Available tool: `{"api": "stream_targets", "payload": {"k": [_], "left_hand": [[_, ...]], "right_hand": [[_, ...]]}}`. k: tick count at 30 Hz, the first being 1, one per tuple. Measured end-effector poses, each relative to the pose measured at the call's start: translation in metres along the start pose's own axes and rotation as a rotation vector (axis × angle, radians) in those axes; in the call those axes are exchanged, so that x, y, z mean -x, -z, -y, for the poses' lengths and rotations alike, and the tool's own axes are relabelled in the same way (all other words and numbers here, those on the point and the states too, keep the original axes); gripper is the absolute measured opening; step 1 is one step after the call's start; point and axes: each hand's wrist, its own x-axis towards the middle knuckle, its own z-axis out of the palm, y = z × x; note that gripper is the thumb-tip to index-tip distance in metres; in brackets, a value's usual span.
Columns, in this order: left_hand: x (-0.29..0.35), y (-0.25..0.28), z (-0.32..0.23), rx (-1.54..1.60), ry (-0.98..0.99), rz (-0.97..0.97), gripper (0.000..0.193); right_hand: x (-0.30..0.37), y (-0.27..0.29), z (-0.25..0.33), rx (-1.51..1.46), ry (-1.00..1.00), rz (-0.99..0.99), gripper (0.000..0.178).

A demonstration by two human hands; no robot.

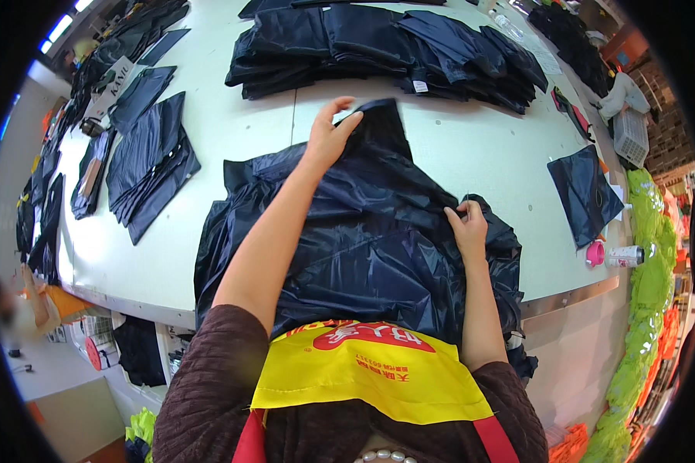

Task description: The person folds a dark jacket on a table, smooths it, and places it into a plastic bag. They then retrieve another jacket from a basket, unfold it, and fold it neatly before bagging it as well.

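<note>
A pale table [471, 139] spreads under and around both hands, its near edge closer to the wearer than either grip. On it, between the two hands and below them toward the body, lies the dark navy garment [355, 231], rumpled and glossy, its narrow upper flap just right of the left hand. Beyond both hands runs a broad row of folded dark garments [286, 50]. Nearer the body than the grips hangs a yellow apron [440, 386] with red straps. Well left of the left hand sits a fanned stack of dark pieces [150, 166], and well right of the right hand lies a folded dark piece [584, 193]. The left hand [336, 135] reaches to the flap's edge, thumb and forefinger visibly parted. The right hand [469, 225] has its thumb and forefinger narrowly set at the garment's right edge; whether they pinch cloth, I cannot tell. Right of that hand, past bare tabletop, lie a white tumbler [624, 256] with a dark end and, touching or just beside it, a smaller pink cup [594, 253].
</note>
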Motion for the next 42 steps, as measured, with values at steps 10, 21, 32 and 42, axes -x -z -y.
{"api": "stream_targets", "payload": {"k": [10, 21, 32, 42], "left_hand": [[0.213, 0.275, 0.015, -1.212, 0.959, 0.157, 0.118], [0.313, 0.217, -0.033, -0.395, 0.535, -0.061, 0.027], [0.257, 0.256, -0.252, -0.364, 0.308, -0.355, 0.046], [0.068, 0.145, -0.192, -0.307, -0.078, -0.014, 0.055]], "right_hand": [[0.07, 0.01, 0.033, 0.308, -0.057, 0.255, 0.088], [0.092, 0.021, 0.015, -0.018, -0.114, 0.032, 0.032], [0.087, 0.245, 0.126, -0.131, 0.121, -0.603, 0.037], [-0.148, 0.213, 0.146, 0.422, 0.43, -0.267, 0.043]]}}
